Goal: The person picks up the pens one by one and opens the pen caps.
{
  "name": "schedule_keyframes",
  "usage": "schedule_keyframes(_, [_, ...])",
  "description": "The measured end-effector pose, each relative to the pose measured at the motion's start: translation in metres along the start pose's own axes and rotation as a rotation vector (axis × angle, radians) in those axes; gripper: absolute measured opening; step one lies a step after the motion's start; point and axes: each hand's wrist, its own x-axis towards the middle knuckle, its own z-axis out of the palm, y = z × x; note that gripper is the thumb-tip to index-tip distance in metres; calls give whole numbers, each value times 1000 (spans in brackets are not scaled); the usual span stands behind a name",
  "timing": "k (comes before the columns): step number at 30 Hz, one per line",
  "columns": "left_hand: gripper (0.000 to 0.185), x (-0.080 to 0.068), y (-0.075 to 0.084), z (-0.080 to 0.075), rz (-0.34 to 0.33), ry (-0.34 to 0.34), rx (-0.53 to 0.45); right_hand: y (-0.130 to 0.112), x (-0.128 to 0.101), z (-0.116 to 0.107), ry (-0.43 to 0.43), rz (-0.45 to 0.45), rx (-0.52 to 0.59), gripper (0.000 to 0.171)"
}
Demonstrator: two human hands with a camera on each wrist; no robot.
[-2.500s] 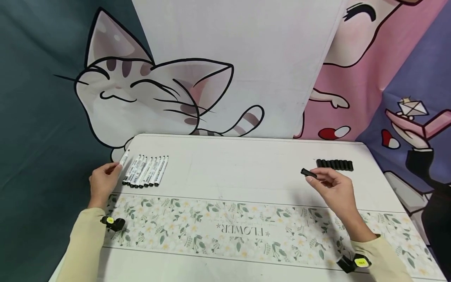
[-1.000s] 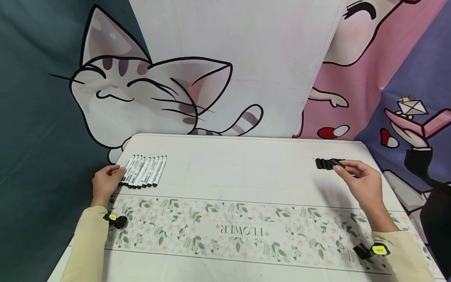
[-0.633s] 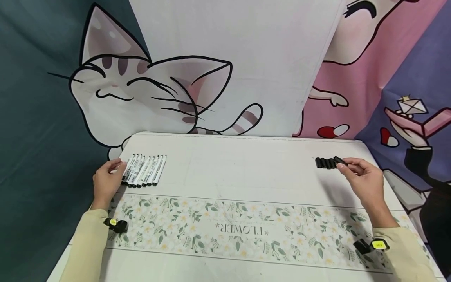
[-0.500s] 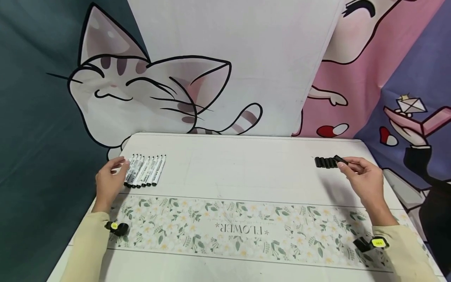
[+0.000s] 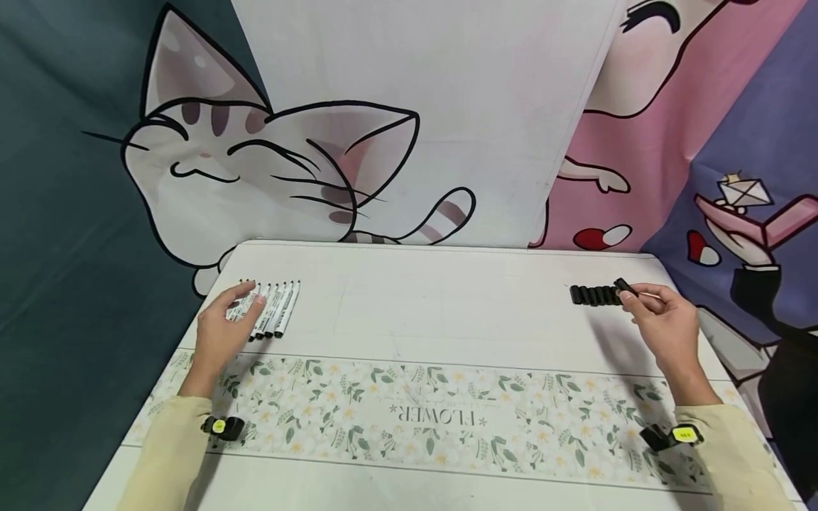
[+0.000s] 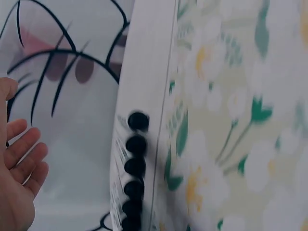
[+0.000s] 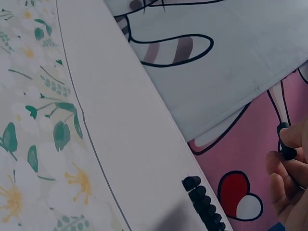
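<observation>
Over at 2 o'clock on the desk, right hand is pinching a black cap beside the cap row; left hand, fingers relaxed, is reaching over the markers at 10 o'clock. Probably picking one next.

White table, plain at the far half. Across it a runner printed with white and yellow flowers, green leaves, and the grey word FLOWER. My markers are white-bodied with fine black print and black ends; in the left wrist view those ends show as a column of black dots. Caps are all black, the one in my right hand included. My sleeves are pale cream-yellow. Black wrist units carry yellow round labels. Backdrop: dark teal at left, a white cartoon cat outlined in black with grey-brown stripes and pink ears, then pink and purple panels, a red-and-white heart.
</observation>
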Motion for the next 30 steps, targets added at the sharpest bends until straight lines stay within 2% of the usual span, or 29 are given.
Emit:
schedule_keyframes(5, [45, -11, 17, 5, 94, -3, -13, 7, 6, -4, 20, 38, 9, 17])
schedule_keyframes(10, [45, -19, 31, 10, 158, -20, -27, 14, 14, -9, 30, 78, 32, 16])
schedule_keyframes(14, [47, -24, 40, 17, 200, -42, -49, 20, 23, -12, 53, 81, 40, 16])
schedule_keyframes(17, [48, -31, 47, 23, 201, -61, -69, 27, 30, -14, 89, 85, 15, 17])
schedule_keyframes(21, [47, -40, 56, 31, 205, -85, -89, 37, 36, -16, 142, 129, -56, 24])
schedule_keyframes(24, [48, -45, 61, 38, 235, -111, -102, 43, 40, -19, 162, 181, -81, 30])
schedule_keyframes(26, [49, -48, 64, 42, 259, -130, -116, 46, 42, -20, 164, 212, -74, 32])
schedule_keyframes(30, [49, -53, 70, 49, 313, -156, -139, 50, 47, -21, 149, 291, 10, 32])
